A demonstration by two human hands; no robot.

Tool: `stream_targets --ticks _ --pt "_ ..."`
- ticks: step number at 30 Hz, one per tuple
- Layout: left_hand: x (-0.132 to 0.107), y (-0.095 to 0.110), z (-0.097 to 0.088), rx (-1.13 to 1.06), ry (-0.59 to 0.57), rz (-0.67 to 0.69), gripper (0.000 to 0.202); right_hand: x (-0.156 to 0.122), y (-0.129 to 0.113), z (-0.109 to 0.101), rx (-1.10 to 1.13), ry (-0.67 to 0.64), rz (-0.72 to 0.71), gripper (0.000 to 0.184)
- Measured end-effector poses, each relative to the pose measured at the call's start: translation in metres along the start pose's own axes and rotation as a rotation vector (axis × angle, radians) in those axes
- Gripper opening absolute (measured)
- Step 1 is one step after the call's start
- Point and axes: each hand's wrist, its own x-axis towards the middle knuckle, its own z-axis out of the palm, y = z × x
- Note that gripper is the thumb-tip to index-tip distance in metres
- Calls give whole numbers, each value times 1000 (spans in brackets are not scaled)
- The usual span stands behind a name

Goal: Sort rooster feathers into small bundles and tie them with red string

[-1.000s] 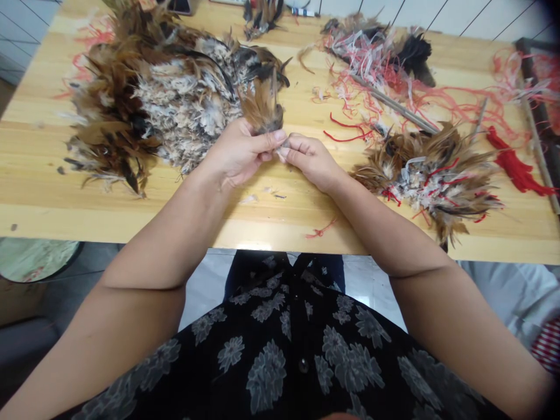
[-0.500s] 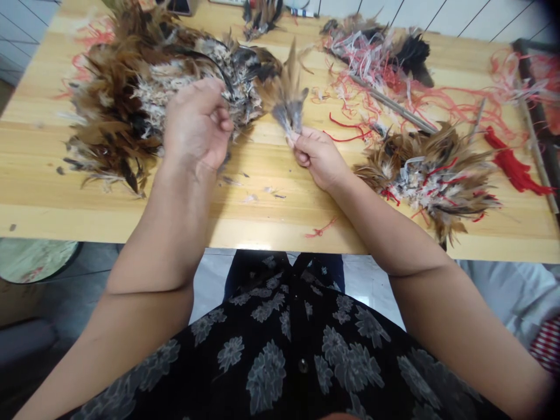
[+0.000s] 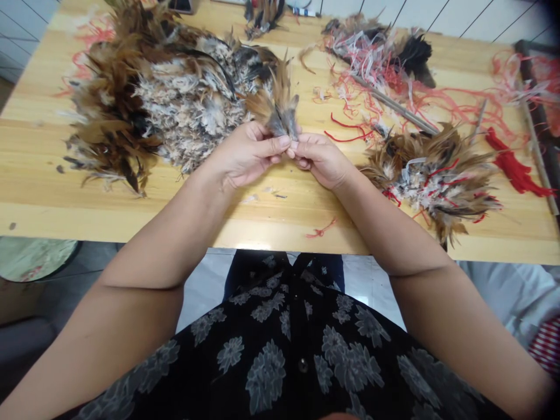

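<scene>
A small fan of brown and grey feathers (image 3: 280, 108) stands up between my two hands, over the middle of the table. My left hand (image 3: 251, 153) pinches its lower end from the left, thumb on top. From the right, my right hand (image 3: 321, 157) grips the quill ends between thumb and fingers, and the fingertips of both hands meet there. Just beyond my left hand lies a large heap of feathers (image 3: 184, 111), brown at the edge and whitish in the middle. Right of my right hand is a bundle of brown feathers (image 3: 437, 175) with red ties.
Red yarn (image 3: 514, 163) lies at the right, near a dark frame (image 3: 540, 105). Pink and white string (image 3: 371, 55) tangles with feathers at the back, beside a thin stick (image 3: 396, 106). A marker (image 3: 305, 11) rests by the wall.
My left hand has come from above the large heap, rightward and nearer, to the feather bunch and now pinches it. My right hand has stayed nearly in place, the bunch shifting slightly left.
</scene>
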Motion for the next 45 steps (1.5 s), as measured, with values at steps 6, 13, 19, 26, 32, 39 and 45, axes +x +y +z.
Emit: stream_targets --ticks 6,13,19,26,32,39,45 --pt "4 -4 0 13 21 16 35 3 5 2 -110 -2 -22 58" --pt "4 14 -13 -25 145 98 39 -1 -2 18 -227 66 -68 72" --pt "2 21 -20 -41 84 62 38 -2 -6 24 -178 266 -45 61" --pt "0 14 -10 31 -23 -5 38 -3 -7 21 -108 60 -100 65" --pt "3 12 -20 -68 35 -5 31 1 0 7 -108 47 -91 69" --pt "3 8 -11 -70 24 -28 33 3 4 9 -132 -5 -113 72" --pt "0 6 -7 -32 57 -82 29 3 5 16 -183 31 -117 73"
